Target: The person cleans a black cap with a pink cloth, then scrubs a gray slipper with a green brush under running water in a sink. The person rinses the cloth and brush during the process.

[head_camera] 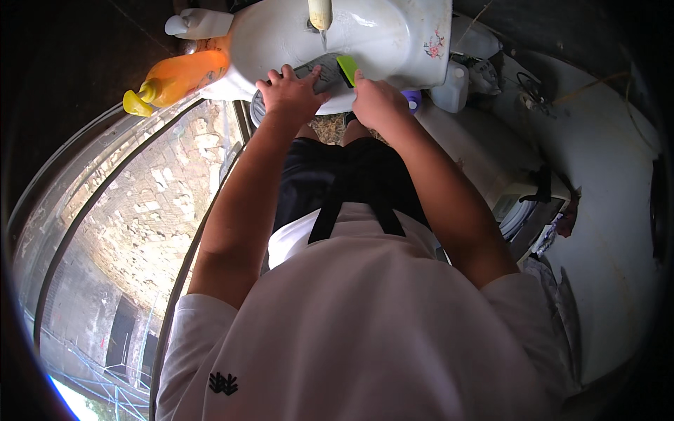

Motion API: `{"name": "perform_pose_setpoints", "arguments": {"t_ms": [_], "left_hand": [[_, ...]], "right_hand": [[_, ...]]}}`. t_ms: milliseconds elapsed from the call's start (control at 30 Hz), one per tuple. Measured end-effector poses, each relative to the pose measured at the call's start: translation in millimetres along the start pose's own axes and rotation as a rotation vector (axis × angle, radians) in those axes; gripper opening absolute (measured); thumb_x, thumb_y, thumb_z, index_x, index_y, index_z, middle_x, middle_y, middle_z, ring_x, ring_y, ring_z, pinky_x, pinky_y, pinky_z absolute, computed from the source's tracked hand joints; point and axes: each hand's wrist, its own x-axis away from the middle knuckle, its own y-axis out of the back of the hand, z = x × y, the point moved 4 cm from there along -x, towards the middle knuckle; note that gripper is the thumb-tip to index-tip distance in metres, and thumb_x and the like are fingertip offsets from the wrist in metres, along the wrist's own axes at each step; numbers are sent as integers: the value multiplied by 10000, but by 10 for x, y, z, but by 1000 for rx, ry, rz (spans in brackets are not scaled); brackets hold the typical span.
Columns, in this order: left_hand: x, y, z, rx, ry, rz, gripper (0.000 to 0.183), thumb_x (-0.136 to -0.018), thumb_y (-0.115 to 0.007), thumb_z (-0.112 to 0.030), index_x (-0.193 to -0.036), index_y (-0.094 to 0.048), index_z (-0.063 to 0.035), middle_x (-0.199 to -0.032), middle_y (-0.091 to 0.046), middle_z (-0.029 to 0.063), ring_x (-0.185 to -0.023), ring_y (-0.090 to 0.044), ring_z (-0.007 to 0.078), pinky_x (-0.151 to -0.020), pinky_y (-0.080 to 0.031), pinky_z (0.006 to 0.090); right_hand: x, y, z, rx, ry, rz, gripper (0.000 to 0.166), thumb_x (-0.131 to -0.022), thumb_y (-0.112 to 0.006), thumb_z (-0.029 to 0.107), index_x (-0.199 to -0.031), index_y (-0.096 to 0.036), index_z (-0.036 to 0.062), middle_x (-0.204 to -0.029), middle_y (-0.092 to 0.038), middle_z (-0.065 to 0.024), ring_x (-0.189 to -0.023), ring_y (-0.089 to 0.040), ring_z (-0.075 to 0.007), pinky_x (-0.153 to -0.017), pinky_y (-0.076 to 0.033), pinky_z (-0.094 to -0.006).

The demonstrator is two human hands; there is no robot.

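Water runs from the faucet (320,14) into the white ceramic washbasin (389,23). A flat grey item, possibly a shoe sole or slipper (327,69), rests slantwise over the basin's near rim. My left hand (293,94) presses on it with spread fingers, and part of it is hidden under that hand. In my right hand (380,101) is a lime-green brush (347,70), its dark bristle side against the grey item. What the item is exactly cannot be told.
An orange pump bottle (184,78) and a white bottle (202,24) lie at the basin's left. Right of the basin are a translucent plastic jug (451,87) and a purple container (412,100). A window (152,189) is at the left, a washing machine (521,210) at the right.
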Motion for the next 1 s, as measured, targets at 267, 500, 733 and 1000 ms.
{"name": "perform_pose_setpoints", "arguments": {"t_ms": [267,500,733,1000], "left_hand": [[80,-41,-101,-1,50,40,682,-970,-529,-700,-1584,-434,-417,-1449,-508,166,-1328,-475,407,-1064,-377,646],[72,-91,-130,-39,15,1,681,-987,-478,-714,-1588,-433,-396,-1439,-508,166,-1319,-477,416,-1033,-395,670],[38,-91,-100,0,40,99,682,-1006,-467,-678,-1603,-416,-351,-1477,-467,165,-1347,-432,415,-1061,-344,709],[42,-107,-126,18,48,108,670,-1017,-471,-646,-1603,-421,-326,-1476,-462,163,-1353,-414,420,-1062,-321,731]], "right_hand": [[-101,-105,-46,38,-57,-42,424,-987,-530,174,-1350,-600,-35,-1133,-749,-234,-1103,-723,-405,-929,-586,-505],[-265,14,49,42,-47,-10,397,-998,-530,174,-1322,-615,-37,-1188,-728,-252,-1121,-715,-415,-944,-579,-501],[104,-151,38,80,-15,19,360,-985,-561,160,-1263,-632,-56,-1087,-750,-259,-1059,-738,-403,-897,-592,-495],[-115,-59,69,57,-1,-19,422,-977,-568,143,-1318,-579,-107,-1048,-749,-258,-1010,-751,-389,-854,-604,-488]]}}
